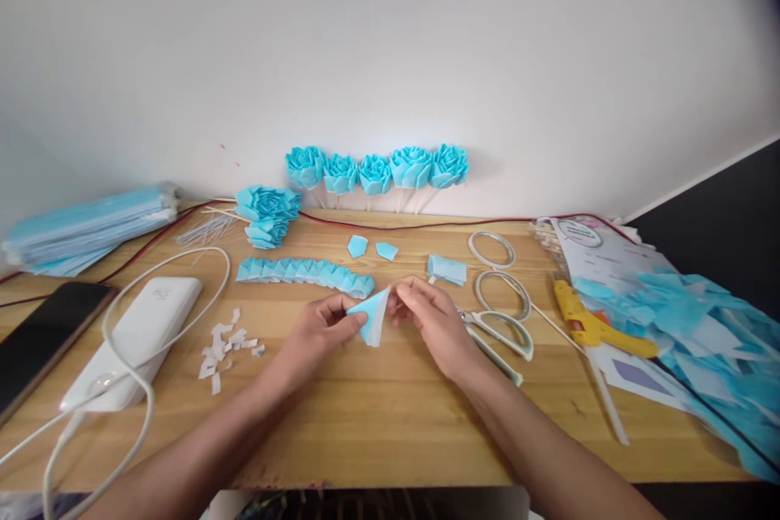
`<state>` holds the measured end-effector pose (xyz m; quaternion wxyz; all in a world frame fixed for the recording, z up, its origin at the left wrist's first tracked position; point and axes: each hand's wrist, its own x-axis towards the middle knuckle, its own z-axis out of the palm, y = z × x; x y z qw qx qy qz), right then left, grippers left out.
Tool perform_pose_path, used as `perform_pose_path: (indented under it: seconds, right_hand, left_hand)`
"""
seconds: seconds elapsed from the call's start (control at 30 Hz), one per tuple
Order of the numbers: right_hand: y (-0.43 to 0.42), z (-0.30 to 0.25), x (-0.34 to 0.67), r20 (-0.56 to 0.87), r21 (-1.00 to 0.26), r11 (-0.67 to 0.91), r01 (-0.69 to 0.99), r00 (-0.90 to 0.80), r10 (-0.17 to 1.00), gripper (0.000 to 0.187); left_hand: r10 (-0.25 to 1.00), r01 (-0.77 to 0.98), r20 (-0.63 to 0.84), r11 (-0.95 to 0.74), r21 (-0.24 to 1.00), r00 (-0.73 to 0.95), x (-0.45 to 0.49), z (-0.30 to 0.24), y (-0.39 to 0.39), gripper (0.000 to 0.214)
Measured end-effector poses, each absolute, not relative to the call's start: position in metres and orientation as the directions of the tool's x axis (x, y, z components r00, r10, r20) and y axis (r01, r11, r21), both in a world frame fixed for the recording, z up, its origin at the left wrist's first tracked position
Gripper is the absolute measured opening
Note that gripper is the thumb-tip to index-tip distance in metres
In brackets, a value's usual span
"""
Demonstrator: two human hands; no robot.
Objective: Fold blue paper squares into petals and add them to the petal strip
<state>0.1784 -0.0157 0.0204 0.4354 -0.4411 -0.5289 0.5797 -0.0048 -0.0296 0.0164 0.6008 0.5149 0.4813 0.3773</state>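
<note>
My left hand (329, 325) pinches a folded piece of blue and white fabric (370, 318) between thumb and fingers. The piece is roughly triangular, with a white strip along its right side. At its upper right corner, my right hand (430, 317) has its thumb and fingertips closed on the tip. Just beyond the hands lies a row of overlapping folded blue petals (298, 271). Two small blue cut pieces (357, 245) rest farther back. Scissors (496, 333) with pale handles lie beside my right hand, and a small folded blue stack (448, 269) is behind it.
Blue fabric flowers (374, 173) on sticks lean on the wall; more (268, 211) lie left. Tape rolls (491, 249), a yellow glue gun (591, 325) and blue scraps (725, 341) occupy the right. Leftward are white snippets (223, 345), a power bank (137, 341), a phone (42, 341) and masks (91, 223).
</note>
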Motion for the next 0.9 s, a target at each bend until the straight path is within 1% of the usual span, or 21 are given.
perform_pose_path:
  seconds: [0.07, 0.17, 0.2, 0.37, 0.53, 0.63, 0.8, 0.9]
  right_hand:
    - [-0.016, 0.02, 0.177, -0.074, -0.989, -0.11, -0.097, -0.314, 0.947, 0.027]
    - [-0.019, 0.019, 0.171, -0.099, -0.984, -0.154, -0.093, -0.436, 0.894, 0.029]
    - [-0.02, 0.019, 0.169, -0.096, -0.984, -0.151, -0.092, -0.44, 0.893, 0.03]
    - [-0.023, 0.016, 0.164, -0.087, -0.989, -0.123, -0.079, -0.358, 0.93, 0.034]
    - [-0.022, 0.016, 0.167, -0.085, -0.99, -0.12, -0.073, -0.373, 0.924, 0.038]
    - [-0.022, 0.016, 0.168, -0.078, -0.993, -0.105, -0.05, -0.377, 0.923, 0.04]
    - [-0.022, 0.023, 0.172, -0.041, -0.998, -0.058, -0.038, -0.367, 0.929, 0.034]
    - [-0.022, 0.027, 0.174, -0.052, -0.998, -0.064, -0.019, -0.372, 0.927, 0.033]
  left_hand:
    - [0.961, 0.033, -0.183, 0.18, 0.983, 0.207, -0.006, 0.014, -0.029, 0.032]
    - [0.969, 0.023, -0.166, 0.165, 0.986, 0.181, -0.005, 0.013, -0.028, 0.033]
    - [0.97, 0.018, -0.162, 0.161, 0.987, 0.183, -0.004, 0.013, -0.028, 0.032]
    - [0.966, 0.009, -0.158, 0.16, 0.987, 0.204, 0.0, 0.02, -0.03, 0.029]
    - [0.954, 0.079, -0.146, 0.13, 0.988, 0.261, 0.0, 0.022, -0.03, 0.026]
    - [0.955, 0.094, -0.127, 0.105, 0.99, 0.266, -0.001, 0.02, -0.029, 0.025]
    - [0.959, 0.045, -0.138, 0.131, 0.99, 0.248, -0.005, 0.016, -0.028, 0.025]
    - [0.962, 0.026, -0.138, 0.135, 0.99, 0.236, -0.01, 0.012, -0.027, 0.026]
